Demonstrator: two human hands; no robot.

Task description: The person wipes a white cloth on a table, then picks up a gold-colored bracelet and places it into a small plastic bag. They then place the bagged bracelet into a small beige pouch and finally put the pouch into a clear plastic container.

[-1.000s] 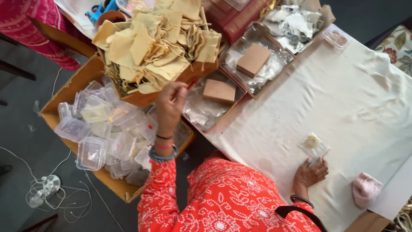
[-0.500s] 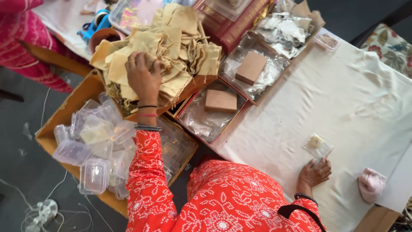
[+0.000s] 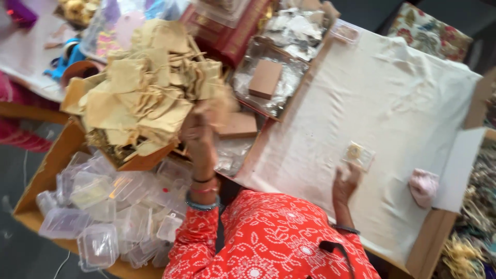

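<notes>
The left hand [image 3: 199, 126] sits at the near edge of the heap of tan cloth pouches [image 3: 142, 88], which spills from a cardboard box [image 3: 137, 161] just ahead and to its left; it's blurred, so I cannot tell its grip. The right hand [image 3: 345, 182] rests half-open on the white-covered surface [image 3: 403, 88], fingertips touching a small clear packet [image 3: 357, 154]. Nearer, a cardboard tray [image 3: 39, 181] holds empty clear plastic boxes [image 3: 98, 206].

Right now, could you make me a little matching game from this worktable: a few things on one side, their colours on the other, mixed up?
Things:
1. cloth pouches
2. small lidded boxes
3. crumpled cloth
4. sleeve

Colours:
A. pink
B. red with white dots
C. tan
D. clear

Pairs: 1-C, 2-D, 3-A, 4-B
</notes>
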